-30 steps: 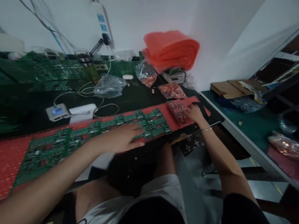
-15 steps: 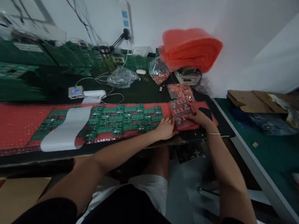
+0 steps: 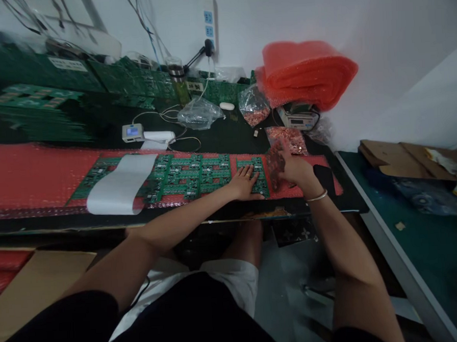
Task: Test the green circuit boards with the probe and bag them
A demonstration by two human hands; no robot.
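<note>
My left hand lies with fingers spread on the rightmost green circuit board. My right hand grips a thin brownish panel, tilted up beside that board and blurred. Its underside fingers are partly hidden. More circuit boards lie in a row to the left on red bubble wrap. A curled white sheet covers part of the row.
Behind the right hand are a bag of small copper-coloured parts, another such bag and a scale under a red bubble-wrap roll. A small device with cables and stacked boards stand left.
The brownish panel, flat before, is now tipped up in my right hand. My left hand has shifted from the panel's edge onto the rightmost circuit board. The camera view has turned slightly left.
</note>
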